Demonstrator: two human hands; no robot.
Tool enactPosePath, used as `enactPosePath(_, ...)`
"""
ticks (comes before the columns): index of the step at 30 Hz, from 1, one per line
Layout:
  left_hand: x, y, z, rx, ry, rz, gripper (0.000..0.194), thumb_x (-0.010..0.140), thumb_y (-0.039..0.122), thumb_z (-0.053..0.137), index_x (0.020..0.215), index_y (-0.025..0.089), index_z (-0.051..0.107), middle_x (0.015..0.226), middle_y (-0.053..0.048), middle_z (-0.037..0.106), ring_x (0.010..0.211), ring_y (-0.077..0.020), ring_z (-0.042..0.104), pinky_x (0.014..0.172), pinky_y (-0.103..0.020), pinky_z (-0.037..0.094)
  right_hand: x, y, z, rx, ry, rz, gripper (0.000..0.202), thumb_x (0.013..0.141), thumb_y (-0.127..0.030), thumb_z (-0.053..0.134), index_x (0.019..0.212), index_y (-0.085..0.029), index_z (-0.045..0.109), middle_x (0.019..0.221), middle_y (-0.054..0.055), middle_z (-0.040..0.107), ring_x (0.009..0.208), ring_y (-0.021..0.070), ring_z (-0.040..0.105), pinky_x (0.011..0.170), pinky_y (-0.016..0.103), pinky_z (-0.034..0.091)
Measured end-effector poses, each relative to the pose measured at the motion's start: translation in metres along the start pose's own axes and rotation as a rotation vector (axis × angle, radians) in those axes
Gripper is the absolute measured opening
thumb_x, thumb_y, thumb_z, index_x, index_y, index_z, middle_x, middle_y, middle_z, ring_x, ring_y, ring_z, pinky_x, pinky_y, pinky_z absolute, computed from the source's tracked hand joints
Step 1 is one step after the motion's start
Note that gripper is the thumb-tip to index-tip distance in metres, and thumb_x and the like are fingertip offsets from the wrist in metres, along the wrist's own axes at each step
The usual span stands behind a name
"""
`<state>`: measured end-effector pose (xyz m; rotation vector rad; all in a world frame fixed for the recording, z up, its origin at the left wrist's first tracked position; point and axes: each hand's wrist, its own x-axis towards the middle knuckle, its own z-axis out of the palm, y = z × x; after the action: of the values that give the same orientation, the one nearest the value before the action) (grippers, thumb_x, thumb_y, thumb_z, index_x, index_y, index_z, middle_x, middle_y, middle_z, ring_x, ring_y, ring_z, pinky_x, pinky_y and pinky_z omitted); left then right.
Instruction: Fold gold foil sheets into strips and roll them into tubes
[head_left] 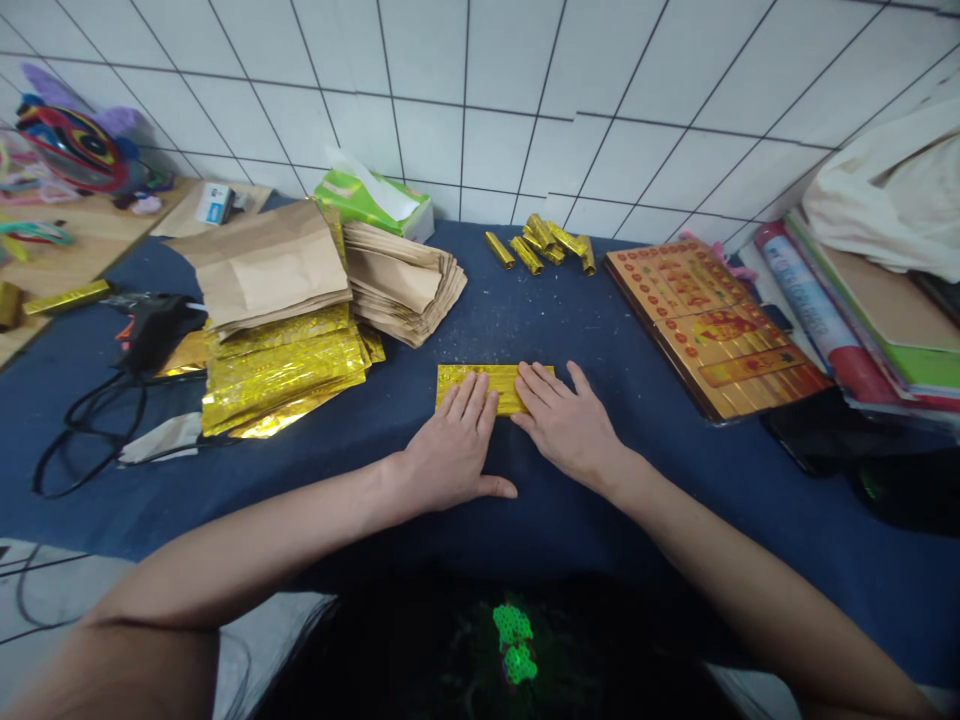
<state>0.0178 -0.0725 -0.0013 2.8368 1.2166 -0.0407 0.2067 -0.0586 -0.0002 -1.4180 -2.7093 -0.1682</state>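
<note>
Gold strip (505, 377) — apparently flat — beneath the fingers of left hand (452, 440) and right hand (564, 420), both outstretched, gripping nothing.

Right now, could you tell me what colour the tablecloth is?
The tablecloth is dark blue, seen best in the head view.

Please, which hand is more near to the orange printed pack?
Right. The right hand lies on the right part of the gold strip, with the orange printed pack off to its right. The left hand lies on the left part, farther away.
</note>
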Motion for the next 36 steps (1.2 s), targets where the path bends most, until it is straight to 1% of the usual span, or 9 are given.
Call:
enactPosePath(3, 0.000, 0.000, 0.002, -0.013, -0.010, -0.003, 0.108, 0.067, 0.078, 0.037, 0.134, -0.006, 0.028, 0.142, -0.030, 0.020, 0.134, -0.0395, 0.012, 0.107, -0.048, 0.017, 0.002, -0.005, -0.009, 0.043, -0.051, 0.031, 0.056, 0.091, -0.045, 0.029, 0.127, -0.005, 0.046, 0.136, 0.020, 0.041, 0.127, 0.0299, 0.037, 0.104, 0.054, 0.024)
enactPosePath(6, 0.001, -0.001, 0.002, -0.048, -0.014, -0.001, 0.109, 0.066, 0.078, 0.037, 0.135, -0.005, 0.026, 0.143, -0.029, 0.018, 0.134, -0.0391, 0.010, 0.108, -0.048, 0.015, 0.007, -0.018, -0.014, 0.129, -0.071, 0.009, 0.073, 0.087, -0.058, 0.026, 0.134, -0.003, 0.035, 0.142, 0.020, 0.030, 0.133, 0.0291, 0.025, 0.107, 0.051, 0.022)
enactPosePath(11, 0.003, -0.001, -0.003, -0.088, -0.058, -0.018, 0.114, 0.061, 0.079, 0.043, 0.138, -0.003, 0.022, 0.145, -0.027, 0.012, 0.134, -0.0393, 0.008, 0.108, -0.049, 0.016, 0.012, -0.030, -0.002, 0.257, -0.128, -0.054, 0.085, 0.083, -0.065, 0.022, 0.140, -0.002, 0.021, 0.147, 0.018, 0.017, 0.137, 0.0263, 0.012, 0.110, 0.046, 0.016)
enactPosePath(15, 0.003, 0.001, -0.004, -0.028, -0.075, -0.034, 0.113, 0.065, 0.079, 0.039, 0.136, -0.007, 0.023, 0.144, -0.029, 0.016, 0.135, -0.0382, 0.009, 0.109, -0.047, 0.014, 0.005, -0.012, 0.007, 0.216, -0.167, -0.019, 0.084, 0.083, -0.066, 0.020, 0.140, -0.004, 0.021, 0.147, 0.018, 0.016, 0.137, 0.0269, 0.009, 0.110, 0.049, 0.012)
enactPosePath(19, 0.001, 0.002, -0.002, 0.020, -0.043, -0.029, 0.110, 0.066, 0.079, 0.034, 0.135, -0.006, 0.026, 0.142, -0.029, 0.020, 0.134, -0.0383, 0.011, 0.109, -0.047, 0.015, -0.006, 0.005, 0.009, 0.160, -0.166, 0.056, 0.084, 0.082, -0.067, 0.018, 0.142, -0.008, 0.016, 0.148, 0.017, 0.015, 0.137, 0.0288, 0.012, 0.107, 0.055, 0.014)
enactPosePath(26, 0.005, -0.001, 0.000, 0.027, -0.031, -0.038, 0.108, 0.069, 0.079, 0.027, 0.134, -0.007, 0.028, 0.142, -0.030, 0.021, 0.134, -0.0383, 0.013, 0.109, -0.046, 0.016, -0.004, 0.007, 0.011, 0.138, -0.181, 0.083, 0.085, 0.082, -0.068, 0.015, 0.142, -0.009, 0.013, 0.148, 0.017, 0.013, 0.136, 0.0303, 0.014, 0.105, 0.060, 0.014)
enactPosePath(29, 0.007, -0.001, 0.002, 0.048, -0.016, -0.067, 0.108, 0.070, 0.078, 0.027, 0.134, -0.008, 0.027, 0.141, -0.031, 0.021, 0.134, -0.0388, 0.013, 0.109, -0.047, 0.016, 0.006, 0.016, 0.011, 0.130, -0.182, 0.037, 0.084, 0.083, -0.067, 0.014, 0.142, -0.009, 0.014, 0.148, 0.017, 0.013, 0.136, 0.0304, 0.014, 0.104, 0.061, 0.013)
enactPosePath(32, 0.005, -0.001, -0.002, 0.060, -0.024, -0.090, 0.108, 0.069, 0.078, 0.030, 0.134, -0.007, 0.028, 0.141, -0.030, 0.023, 0.134, -0.0386, 0.015, 0.108, -0.048, 0.018, 0.014, 0.029, 0.012, 0.128, -0.176, -0.071, 0.081, 0.083, -0.067, 0.016, 0.142, -0.011, 0.013, 0.149, 0.014, 0.012, 0.137, 0.0289, 0.013, 0.104, 0.060, 0.014)
enactPosePath(36, 0.004, -0.010, -0.022, 0.026, -0.070, -0.059, 0.090, 0.075, 0.071, 0.034, 0.129, 0.000, 0.041, 0.137, -0.025, 0.037, 0.129, -0.0336, 0.033, 0.104, -0.043, 0.029, 0.018, 0.043, 0.014, 0.126, -0.154, -0.184, 0.083, 0.082, -0.068, 0.022, 0.143, -0.014, 0.008, 0.149, 0.013, 0.013, 0.136, 0.0290, 0.014, 0.105, 0.058, 0.014)
